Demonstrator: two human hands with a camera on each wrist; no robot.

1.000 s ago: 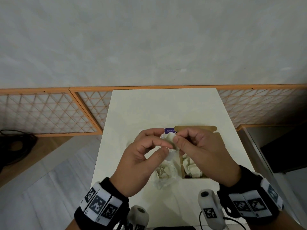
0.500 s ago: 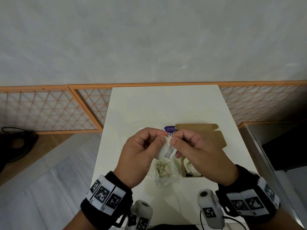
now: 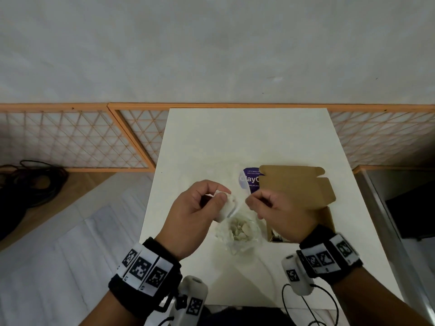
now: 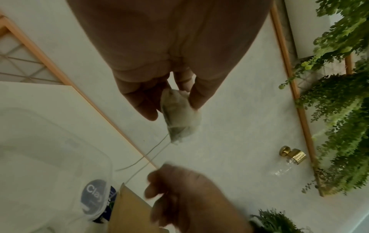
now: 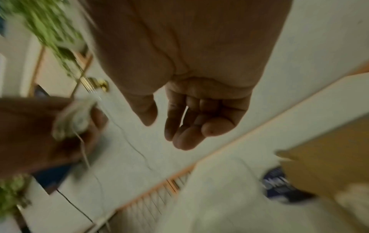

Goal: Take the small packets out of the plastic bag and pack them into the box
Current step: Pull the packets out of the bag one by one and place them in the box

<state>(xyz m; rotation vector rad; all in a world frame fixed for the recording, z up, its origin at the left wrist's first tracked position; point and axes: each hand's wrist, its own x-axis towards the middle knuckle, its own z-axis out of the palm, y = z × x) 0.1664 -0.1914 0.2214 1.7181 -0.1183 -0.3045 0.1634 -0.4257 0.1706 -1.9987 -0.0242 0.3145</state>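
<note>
- Our left hand (image 3: 195, 212) pinches one packet (image 4: 180, 113) between thumb and fingers, held up off the table (image 3: 211, 142); from the pinch the packet hangs down, a thin string (image 4: 151, 151) trailing off it.
- Held high like this, we judge, the packet stays clear of the bag (image 3: 239, 232), which lies just under and beside the grip with more packets inside.
- Our right hand (image 3: 280, 208) sits just beside the pinch, fingers loosely curled; the right wrist view shows nothing in them. In the left wrist view the string runs toward this hand, but we cannot tell whether it touches.
- The box (image 3: 327, 217) lies past that hand, away from the grip, its flap (image 3: 294, 182) raised so the opening stays free.
- We judge the next move is to carry the packet across from the pinch and set it in the box; the loose string could snag on the flap.
</note>
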